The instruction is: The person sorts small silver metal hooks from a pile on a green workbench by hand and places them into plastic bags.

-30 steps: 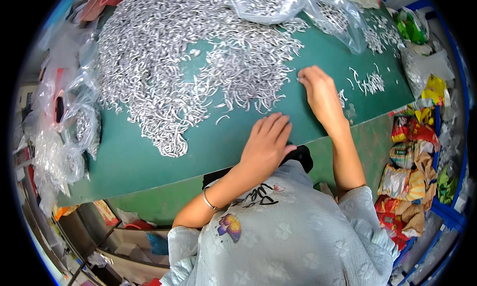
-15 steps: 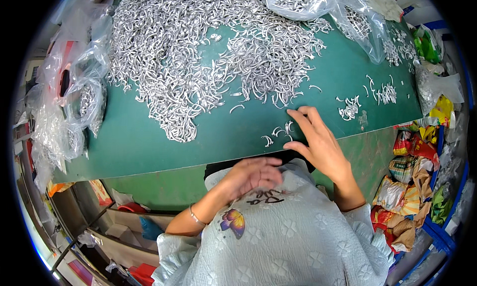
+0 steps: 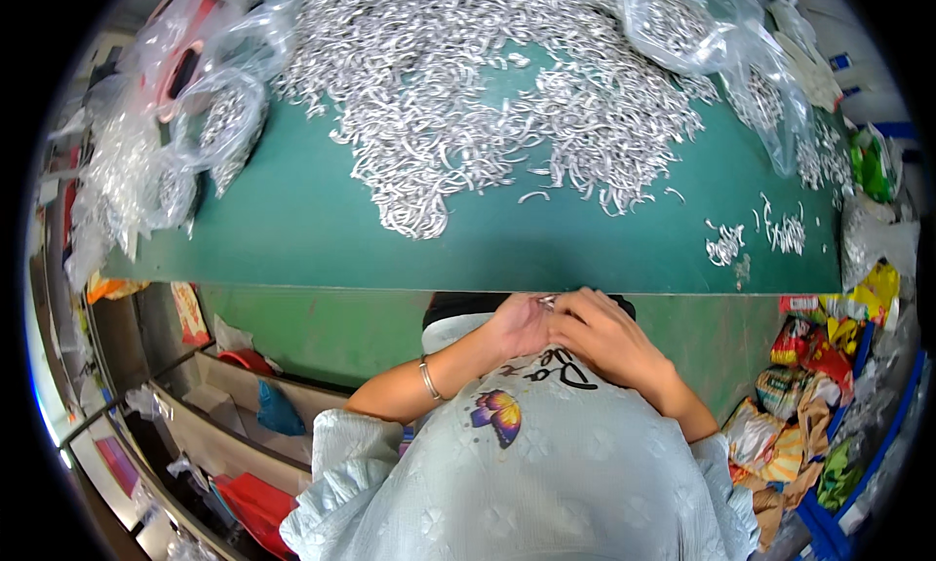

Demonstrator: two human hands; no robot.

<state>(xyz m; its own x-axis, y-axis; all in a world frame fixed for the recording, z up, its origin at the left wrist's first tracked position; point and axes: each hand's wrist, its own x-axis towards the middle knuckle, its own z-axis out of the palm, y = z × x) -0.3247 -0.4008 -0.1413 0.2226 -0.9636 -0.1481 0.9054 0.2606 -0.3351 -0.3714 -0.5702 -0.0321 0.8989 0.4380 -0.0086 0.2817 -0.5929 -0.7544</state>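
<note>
My left hand (image 3: 522, 325) is cupped just below the table's near edge, with a metal bangle on the wrist. A few small curved silver pieces (image 3: 548, 302) show at its fingers. My right hand (image 3: 606, 335) meets it from the right, fingers bent over the left fingers and against those pieces; its fingertips are partly hidden. Beyond both hands, a wide heap of the same curved silver pieces (image 3: 429, 171) covers the far part of the green table (image 3: 312, 239). One loose piece (image 3: 533, 196) lies in front of the heap.
Two small piles, one a silver cluster (image 3: 723, 245) and one a looser group (image 3: 785, 232), lie at the right. Clear plastic bags with pieces stand left (image 3: 226, 122) and far right (image 3: 682, 25). Below are a wooden drawer unit (image 3: 244, 405) and colourful packets (image 3: 780, 395).
My hands have come together below the table edge. The few pieces near the edge by my right hand are gone from the table. The view has shifted, with the table appearing higher and rightward.
</note>
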